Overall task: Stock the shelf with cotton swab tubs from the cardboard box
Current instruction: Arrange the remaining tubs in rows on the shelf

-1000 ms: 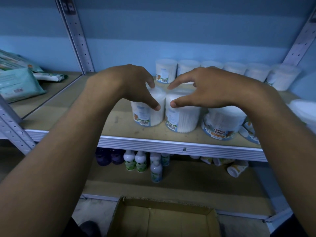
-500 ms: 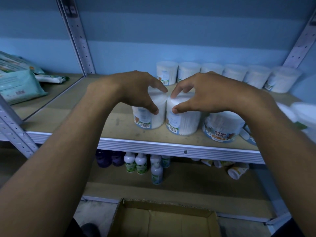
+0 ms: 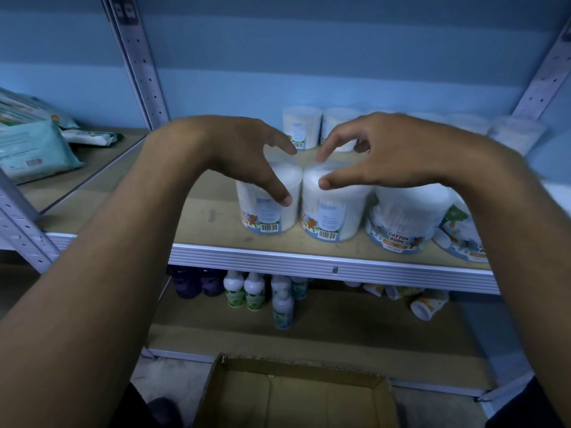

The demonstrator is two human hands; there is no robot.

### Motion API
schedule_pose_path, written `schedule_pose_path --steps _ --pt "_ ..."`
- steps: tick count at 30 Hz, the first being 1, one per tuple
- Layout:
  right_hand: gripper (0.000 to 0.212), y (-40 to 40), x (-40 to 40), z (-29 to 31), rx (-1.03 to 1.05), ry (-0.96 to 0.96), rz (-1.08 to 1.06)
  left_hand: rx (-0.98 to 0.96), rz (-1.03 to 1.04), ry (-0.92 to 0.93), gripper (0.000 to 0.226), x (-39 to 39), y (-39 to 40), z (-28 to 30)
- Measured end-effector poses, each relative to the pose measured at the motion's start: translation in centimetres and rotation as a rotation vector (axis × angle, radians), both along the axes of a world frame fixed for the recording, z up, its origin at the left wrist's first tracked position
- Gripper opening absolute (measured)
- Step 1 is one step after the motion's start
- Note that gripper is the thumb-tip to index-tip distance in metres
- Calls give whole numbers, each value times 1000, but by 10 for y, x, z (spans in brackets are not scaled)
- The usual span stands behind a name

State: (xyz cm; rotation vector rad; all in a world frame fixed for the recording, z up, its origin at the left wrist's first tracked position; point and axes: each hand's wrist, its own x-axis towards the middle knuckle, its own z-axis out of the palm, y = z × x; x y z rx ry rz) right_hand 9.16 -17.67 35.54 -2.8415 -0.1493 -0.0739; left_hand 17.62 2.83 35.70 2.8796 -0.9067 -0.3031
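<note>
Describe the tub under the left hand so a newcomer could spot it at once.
Find the middle shelf with a front row of cotton swab tubs. The tub is leftmost in that row, upright, under the left hand. Unlike its neighbours, bare board lies to its left.

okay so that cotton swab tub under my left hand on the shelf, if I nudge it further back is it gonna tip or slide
The left tub stands upright on a flat base on the shelf board, so it would probably slide rather than tip if pushed low. Packed with cotton swabs, it is likely light. Its smooth clear wall may be slippery under the left hand.
</note>
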Motion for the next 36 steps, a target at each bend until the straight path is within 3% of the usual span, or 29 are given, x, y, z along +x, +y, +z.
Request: schedule_pose_path --steps 6,20,26,31,36 --pt "60 6 4 -8 -84 17 -143 -35 -18 50 71 3 5 -3" --pt "39 7 0 -6 -6 114 -64 -75 34 30 73 -3 -1 -2" --pt "61 0 -5 -3 53 151 -24 -66 40 27 87 -2 2 -1" --pt "63 3 -7 2 -29 45 -99 -61 20 76 90 1 10 3" --pt "56 9 -4 -3 -69 58 -115 -75 4 93 76 2 8 0"
